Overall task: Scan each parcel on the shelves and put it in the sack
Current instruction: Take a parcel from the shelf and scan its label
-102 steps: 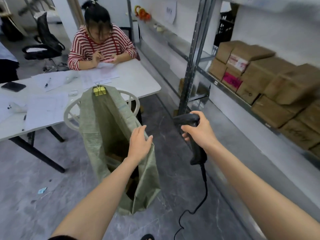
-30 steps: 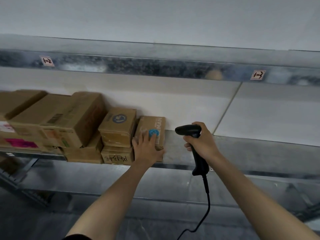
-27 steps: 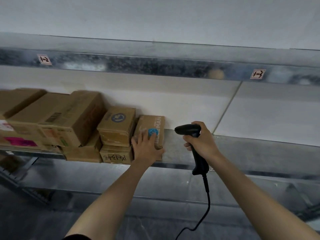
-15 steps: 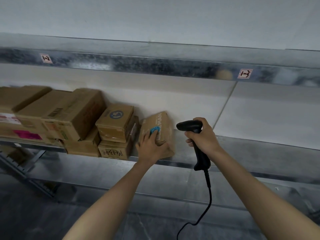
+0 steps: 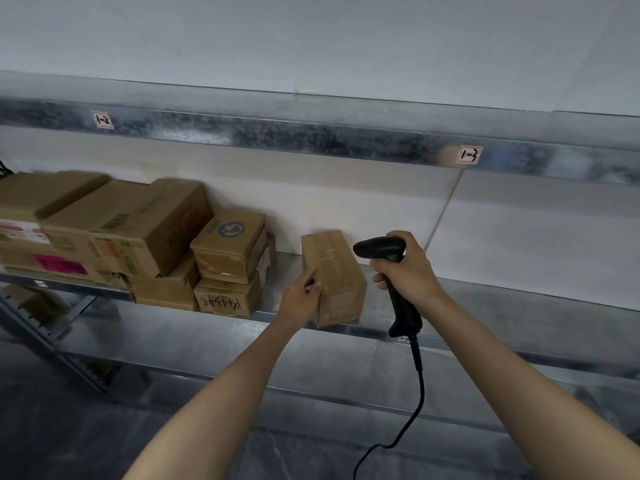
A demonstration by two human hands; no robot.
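A small brown cardboard parcel [image 5: 334, 277] lies on the metal shelf [image 5: 485, 306], pulled away from the other boxes and turned with its taped top up. My left hand [image 5: 301, 297] grips its left front corner. My right hand [image 5: 407, 268] holds a black corded barcode scanner [image 5: 384, 251] just to the right of the parcel, with its head pointing left over it. The sack is out of view.
Several more cardboard parcels [image 5: 138, 230] are stacked on the shelf's left part, two small ones [image 5: 228, 247] nearest the gap. An upper shelf rail [image 5: 311, 136] bears labels 1-2 and 1-3. A lower shelf [image 5: 242, 358] and grey floor lie below.
My left hand has slid the small parcel right, away from the stack, and turned it so its blue-sticker face no longer shows. The scanner hand stays almost where it was.
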